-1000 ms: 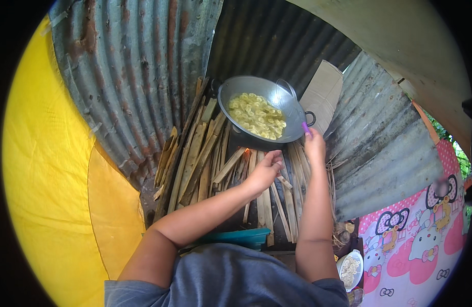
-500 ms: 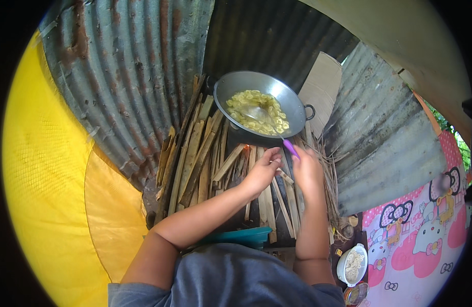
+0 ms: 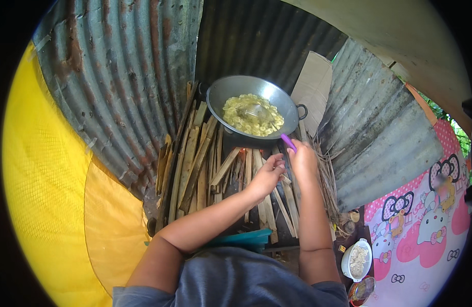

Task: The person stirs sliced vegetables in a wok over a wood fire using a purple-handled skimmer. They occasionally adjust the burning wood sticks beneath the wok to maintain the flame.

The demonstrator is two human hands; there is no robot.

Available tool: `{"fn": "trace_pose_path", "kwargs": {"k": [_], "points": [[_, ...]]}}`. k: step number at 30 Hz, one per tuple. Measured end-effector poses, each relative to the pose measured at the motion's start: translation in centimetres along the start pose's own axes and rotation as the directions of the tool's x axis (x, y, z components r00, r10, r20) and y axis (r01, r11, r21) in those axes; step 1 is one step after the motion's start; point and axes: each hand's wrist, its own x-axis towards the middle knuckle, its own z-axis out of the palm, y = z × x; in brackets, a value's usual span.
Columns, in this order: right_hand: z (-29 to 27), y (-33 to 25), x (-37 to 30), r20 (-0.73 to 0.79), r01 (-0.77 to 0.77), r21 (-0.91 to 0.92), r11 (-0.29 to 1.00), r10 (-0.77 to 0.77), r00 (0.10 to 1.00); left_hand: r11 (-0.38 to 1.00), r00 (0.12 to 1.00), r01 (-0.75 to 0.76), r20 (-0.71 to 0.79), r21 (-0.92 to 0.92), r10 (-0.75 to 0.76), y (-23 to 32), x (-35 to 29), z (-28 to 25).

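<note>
Ladle [image 3: 256,111] in pan [image 3: 270,92], its head among yellow slices [image 3: 241,118]. Right hand [image 3: 303,158] closed round the purple handle [image 3: 288,143], just outside the near rim; left hand [image 3: 268,174] half-curled near it, apparently empty, though its fingers hide the palm. Slow, shallow strokes should serve best, keeping the slices whole. Compared with one second earlier, the head has moved from the pan's right wall to mid-pan.

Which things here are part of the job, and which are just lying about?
In use:
wok
sliced food in it
purple-handled skimmer in the right hand
firewood

Seemingly idle:
cardboard sheet
teal object
white tub (contents unclear)
</note>
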Motion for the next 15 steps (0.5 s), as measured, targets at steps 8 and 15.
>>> {"fn": "trace_pose_path", "kwargs": {"k": [8, 15], "points": [[1.1, 2.8, -0.2, -0.002, -0.044, -0.015, 0.999, 0.044, 0.999, 0.999, 1.000, -0.030, -0.007, 0.017, 0.030, 0.3, 0.3, -0.7], [4.5, 6.0, 3.0, -0.283, -0.180, 0.148, 0.972, 0.216, 0.934, 0.996, 0.998, -0.040, -0.051, 0.076, 0.044, 0.0, 0.2, -1.0]]}}
